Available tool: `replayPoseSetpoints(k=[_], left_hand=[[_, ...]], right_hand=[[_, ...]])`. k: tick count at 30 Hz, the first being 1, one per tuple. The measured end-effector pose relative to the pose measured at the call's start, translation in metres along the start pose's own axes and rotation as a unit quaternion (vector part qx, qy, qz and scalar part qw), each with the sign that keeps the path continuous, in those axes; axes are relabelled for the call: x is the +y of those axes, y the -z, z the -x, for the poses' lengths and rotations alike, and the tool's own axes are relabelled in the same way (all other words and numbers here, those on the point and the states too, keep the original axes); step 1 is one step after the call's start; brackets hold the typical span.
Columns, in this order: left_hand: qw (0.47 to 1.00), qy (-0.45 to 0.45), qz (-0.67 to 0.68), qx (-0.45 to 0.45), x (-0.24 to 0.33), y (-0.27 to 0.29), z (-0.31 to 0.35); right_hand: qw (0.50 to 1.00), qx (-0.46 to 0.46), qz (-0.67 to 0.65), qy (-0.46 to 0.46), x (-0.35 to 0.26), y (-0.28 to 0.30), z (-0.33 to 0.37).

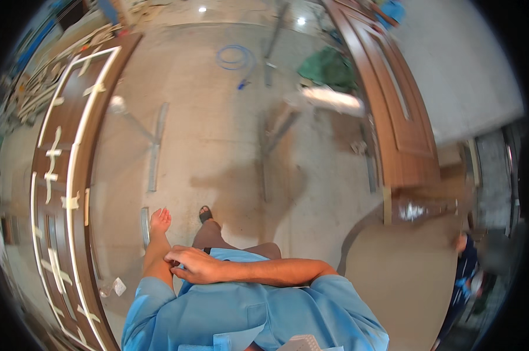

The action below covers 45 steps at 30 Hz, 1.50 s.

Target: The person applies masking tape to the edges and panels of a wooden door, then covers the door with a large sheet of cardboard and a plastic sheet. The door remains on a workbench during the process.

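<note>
My left hand (161, 220) reaches forward with the palm turned up. Its fingers are apart and loosely bent, with nothing in them. My right arm crosses in front of my blue shirt (235, 310), and my right hand (195, 264) rests on my left forearm (157, 253). The fingers of that hand are curled against the skin near the elbow. Neither hand touches any panel or tool.
On the left lies a brown door panel (83, 175) with taped white strips. A wooden door (387, 99) rests on supports at the right, near a grey-brown board (399, 281). A blue hose (235, 55) and green cloth (329, 67) lie ahead. Another person (466, 275) is at the right.
</note>
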<state>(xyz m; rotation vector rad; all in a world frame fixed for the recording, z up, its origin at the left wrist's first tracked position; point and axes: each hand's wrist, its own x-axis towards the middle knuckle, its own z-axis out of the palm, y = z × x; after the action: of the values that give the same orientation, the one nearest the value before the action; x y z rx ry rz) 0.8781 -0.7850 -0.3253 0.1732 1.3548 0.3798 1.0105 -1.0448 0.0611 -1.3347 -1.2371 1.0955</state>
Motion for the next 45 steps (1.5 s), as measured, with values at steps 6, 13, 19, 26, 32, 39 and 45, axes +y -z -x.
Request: replayPoseSetpoints(k=[6,13,19,26,32,39,45], left_hand=[[0.992,-0.085,0.087,0.035,0.083,0.021,-0.015],[0.971,-0.107,0.182,0.109,0.119,-0.02,-0.02],[0.925,-0.172,0.315,0.129,0.136,-0.084,-0.022],[0.898,-0.148,0.346,0.226,0.143,-0.196,0.004],[0.858,-0.149,0.439,0.223,0.158,-0.264,-0.04],[0.786,-0.199,0.534,0.24,0.22,-0.344,-0.117],[0.686,-0.18,0.655,0.261,0.224,-0.404,-0.123]], right_hand=[[0.991,-0.129,-0.034,0.021,-0.02,0.018,-0.096],[0.978,-0.209,-0.015,-0.001,0.009,0.088,-0.188],[0.937,-0.324,-0.006,0.129,0.021,0.211,-0.261],[0.876,-0.468,-0.086,0.075,0.003,0.343,-0.336],[0.894,-0.443,-0.049,0.035,0.016,0.402,-0.415],[0.86,-0.507,0.036,0.032,0.025,0.421,-0.531],[0.736,-0.672,0.087,-0.007,0.031,0.433,-0.606]])
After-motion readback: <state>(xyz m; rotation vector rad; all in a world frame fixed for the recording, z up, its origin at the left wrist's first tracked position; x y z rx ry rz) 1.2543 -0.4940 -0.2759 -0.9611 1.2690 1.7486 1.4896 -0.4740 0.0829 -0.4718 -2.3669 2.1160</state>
